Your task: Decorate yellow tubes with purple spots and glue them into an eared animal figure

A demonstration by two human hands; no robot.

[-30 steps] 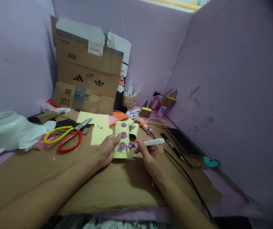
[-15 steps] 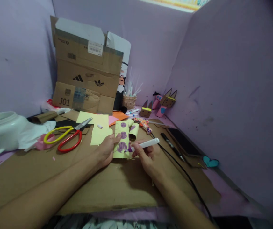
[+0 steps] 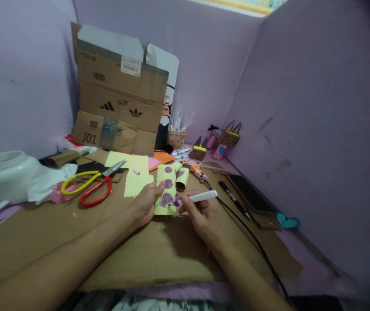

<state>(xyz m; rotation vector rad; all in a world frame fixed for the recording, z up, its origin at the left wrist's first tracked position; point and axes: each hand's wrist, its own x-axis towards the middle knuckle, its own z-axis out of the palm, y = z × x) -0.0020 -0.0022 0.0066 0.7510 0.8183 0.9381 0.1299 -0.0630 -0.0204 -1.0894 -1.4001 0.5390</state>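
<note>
Over the middle of a brown cardboard sheet (image 3: pixel 123 259), the left hand (image 3: pixel 146 204) grips a pale-yellow paper strip with purple spots (image 3: pixel 168 191) by its left edge, thumb on top. The right hand (image 3: pixel 204 214) pinches a slim white marker with a purple tip (image 3: pixel 200 196), the tip at the strip's lowest spot; whether it touches cannot be told. Just behind lies a rolled yellow paper piece (image 3: pixel 182 179). To the left, scissors with one yellow and one red handle (image 3: pixel 108 172) lie open beside a flat, irregular yellow paper sheet (image 3: pixel 136 185). To the right, a black-and-silver pen (image 3: pixel 235 201) lies beside a dark, flat, rectangular phone (image 3: pixel 251 192). Farther back stands a large brown cardboard box (image 3: pixel 120 93).
</note>
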